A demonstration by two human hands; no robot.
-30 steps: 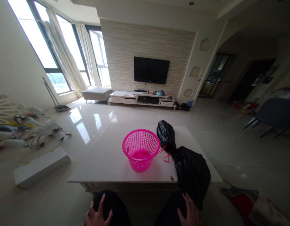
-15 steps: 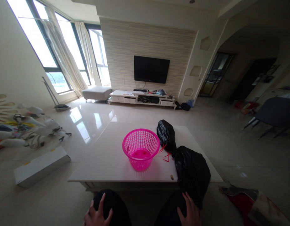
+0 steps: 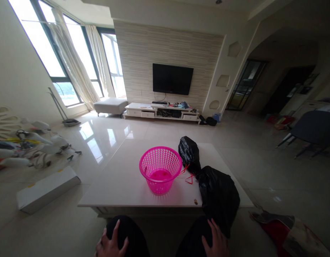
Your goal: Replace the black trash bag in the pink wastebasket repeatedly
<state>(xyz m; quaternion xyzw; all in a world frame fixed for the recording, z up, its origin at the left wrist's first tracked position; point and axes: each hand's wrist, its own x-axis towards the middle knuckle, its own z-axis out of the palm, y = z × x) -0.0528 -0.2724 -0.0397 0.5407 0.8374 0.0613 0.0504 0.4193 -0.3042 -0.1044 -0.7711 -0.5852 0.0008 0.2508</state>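
Note:
My left hand [image 3: 111, 242] rests on my left knee with its fingers spread, holding nothing. On the other knee lies my right hand [image 3: 215, 239], fingers also apart and nothing in them. Beyond my knees, a pink plastic basket [image 3: 160, 185] with a lattice wall stands upright on a white table [image 3: 114, 185]. To its right is a black plastic bag [image 3: 189, 151] with red drawstrings [image 3: 189, 179]. A larger black plastic bag [image 3: 220, 194] drapes over the table's near edge, close to my right hand. A small brownish piece [image 3: 195, 202] lies beside that bag.
A long white box [image 3: 48, 191] sits on the floor at left, near a jumble of white equipment [image 3: 39, 146]. A red and beige fabric item [image 3: 288, 230] lies at right. Farther off are a TV stand [image 3: 143, 111], a grey bench [image 3: 110, 106] and a dark chair [image 3: 315, 126].

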